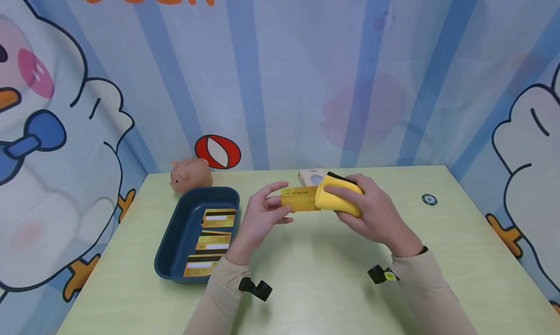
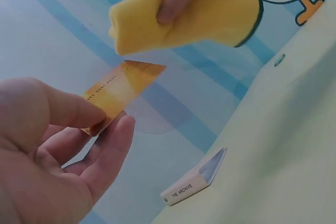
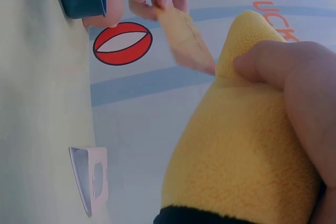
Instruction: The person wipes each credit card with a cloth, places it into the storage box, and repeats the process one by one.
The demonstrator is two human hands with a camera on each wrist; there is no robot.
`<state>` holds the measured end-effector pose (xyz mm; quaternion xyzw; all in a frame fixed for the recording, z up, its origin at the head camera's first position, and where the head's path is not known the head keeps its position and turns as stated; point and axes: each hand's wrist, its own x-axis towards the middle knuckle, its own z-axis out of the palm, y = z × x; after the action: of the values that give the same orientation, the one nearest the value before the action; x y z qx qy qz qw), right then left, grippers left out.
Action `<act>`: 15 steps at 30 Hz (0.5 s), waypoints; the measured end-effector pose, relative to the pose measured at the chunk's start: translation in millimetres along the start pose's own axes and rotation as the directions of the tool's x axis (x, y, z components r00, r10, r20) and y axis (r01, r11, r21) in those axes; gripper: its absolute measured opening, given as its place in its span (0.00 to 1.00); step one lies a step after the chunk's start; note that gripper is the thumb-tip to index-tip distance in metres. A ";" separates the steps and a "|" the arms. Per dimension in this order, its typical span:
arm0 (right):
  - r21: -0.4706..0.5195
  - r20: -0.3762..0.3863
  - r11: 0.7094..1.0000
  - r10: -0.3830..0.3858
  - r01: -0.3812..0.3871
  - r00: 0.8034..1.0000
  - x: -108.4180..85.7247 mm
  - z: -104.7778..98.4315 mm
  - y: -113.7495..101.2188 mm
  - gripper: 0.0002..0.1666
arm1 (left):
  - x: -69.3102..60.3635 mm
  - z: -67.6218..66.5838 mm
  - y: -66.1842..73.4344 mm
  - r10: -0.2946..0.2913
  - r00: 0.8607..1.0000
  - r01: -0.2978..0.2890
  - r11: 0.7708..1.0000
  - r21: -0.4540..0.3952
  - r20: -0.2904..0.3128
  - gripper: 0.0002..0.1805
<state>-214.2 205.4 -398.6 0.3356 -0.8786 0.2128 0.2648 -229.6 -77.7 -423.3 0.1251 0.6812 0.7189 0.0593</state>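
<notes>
My left hand (image 1: 262, 213) pinches a gold bank card (image 1: 299, 199) by its left end, thumb on the face and fingers behind. In my right hand (image 1: 372, 211) is a folded yellow cloth (image 1: 334, 195) with a dark edge, gripped between thumb and fingers. The cloth stands at the card's right end in the head view. From the left wrist, the cloth (image 2: 178, 17) appears just above the card (image 2: 123, 87), with a small gap between them. Both are held above the table.
A blue tray (image 1: 168, 250) with several gold cards (image 1: 213, 241) sits at the left. Behind it stands a pink piggy bank (image 1: 191, 174). A small white box (image 2: 191, 187) marked "THE ARCHIVE" is at the table's back, and a round chip (image 1: 429, 199) lies at the right.
</notes>
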 end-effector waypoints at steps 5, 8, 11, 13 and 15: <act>0.023 -0.015 1.000 0.003 -0.003 1.000 -0.1 -3.2 -2.6 0.27 | 0.8 3.4 -6.3 -0.001 0.999 0.004 0.998 0.065 -0.043 0.18; 0.029 -0.018 1.000 0.010 -0.010 1.000 -0.8 -4.3 -3.6 0.28 | 1.3 5.5 -10.0 0.011 0.998 -0.006 0.997 0.078 -0.066 0.14; 0.033 -0.020 0.999 0.015 -0.014 1.000 -1.0 -4.9 -3.8 0.28 | 2.5 6.5 -13.2 0.023 0.995 -0.014 0.996 0.089 -0.099 0.12; 0.033 -0.022 0.999 0.014 -0.014 1.000 -0.7 -5.2 -3.6 0.28 | 3.5 6.5 -15.2 0.043 0.992 -0.032 0.995 0.096 -0.117 0.12; 0.030 -0.023 0.999 0.011 -0.010 1.000 -0.2 -5.4 -3.2 0.28 | 4.0 6.2 -15.9 0.061 0.990 -0.050 0.995 0.088 -0.125 0.12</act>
<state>-210.1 206.3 -393.9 0.3326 -0.8739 0.2313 0.2687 -233.2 -69.6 -438.4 0.1004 0.7095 0.6975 -0.0095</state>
